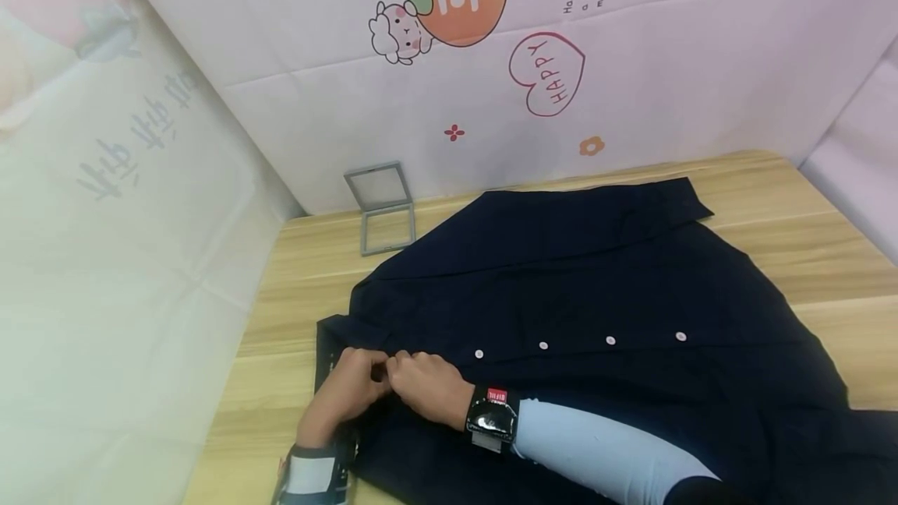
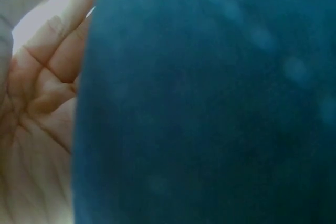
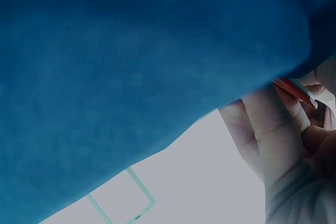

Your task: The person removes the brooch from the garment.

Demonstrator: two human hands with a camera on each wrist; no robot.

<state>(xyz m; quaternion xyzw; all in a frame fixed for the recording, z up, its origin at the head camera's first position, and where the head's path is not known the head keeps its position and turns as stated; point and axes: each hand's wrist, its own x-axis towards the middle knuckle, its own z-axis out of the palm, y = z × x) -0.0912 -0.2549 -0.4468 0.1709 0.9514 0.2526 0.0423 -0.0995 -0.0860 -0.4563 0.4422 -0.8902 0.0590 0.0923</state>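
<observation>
A navy button-up shirt (image 1: 561,279) lies spread out with its collar end at the left and a row of several white buttons (image 1: 610,340) across it. At the collar end, my left hand (image 1: 351,384) and right hand (image 1: 426,384) meet, fingers curled, pinching the cloth of the shirt front. In the left wrist view, the shirt (image 2: 210,103) covers most of the picture beside my left palm (image 2: 39,103). In the right wrist view, a small red, shiny-edged piece (image 3: 296,93) shows by my right hand's fingers (image 3: 270,129); the fingertips are partly hidden by cloth.
A grey square hinged frame (image 1: 387,228) stands opened at the back left of the wooden table (image 1: 281,271), close to the shirt's sleeve. Printed white cloth (image 1: 316,100) hangs behind the table and along its left side. Black wristbands (image 1: 493,415) sit on both wrists.
</observation>
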